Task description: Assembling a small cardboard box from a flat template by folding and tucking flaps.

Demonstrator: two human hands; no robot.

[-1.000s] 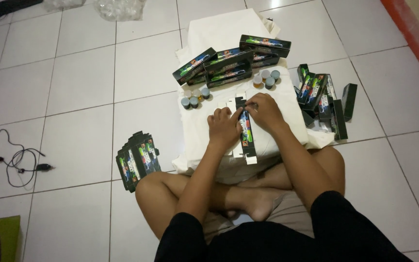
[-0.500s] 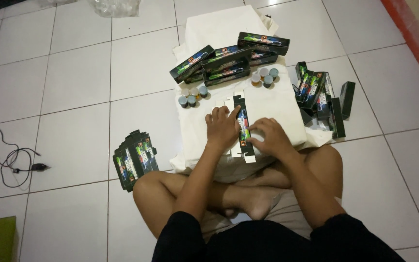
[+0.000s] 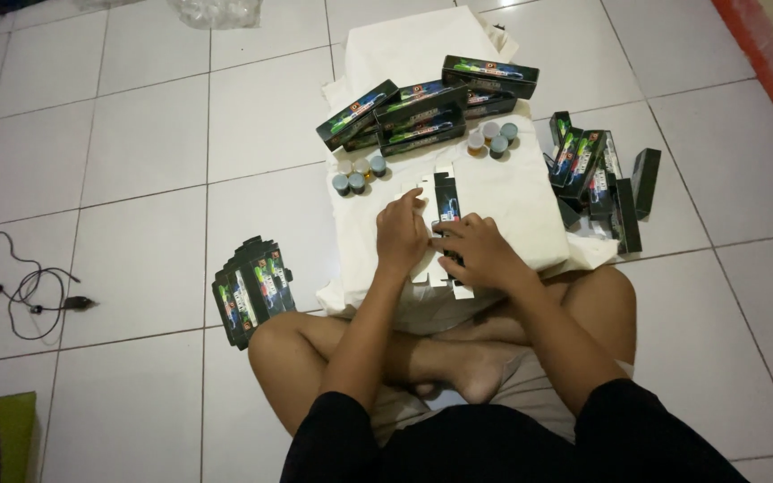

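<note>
Fingers of both hands are bent and press down on a flat unfolded carton [image 3: 447,207], dark with a colourful print on top and white flaps at its sides, which lies on the white cloth [image 3: 512,192] in front of the crossed legs. On this carton the left hand [image 3: 402,234] covers the left flap with fingers close together, and the right hand [image 3: 479,252] lies over the near end, fingers curled narrow; whether they pinch the card or only rest on it I cannot tell. Beyond the carton, toward the far edge of the cloth, stands a pile of closed dark boxes [image 3: 422,112]. Just before this pile are two groups of small round jars [image 3: 360,172]. Right of the carton more dark boxes [image 3: 601,174] lie in a loose heap. Left of the carton, on the white tiled floor [image 3: 136,179], is a fanned stack of flat cartons [image 3: 252,288], and further left a black cable [image 3: 24,288].
</note>
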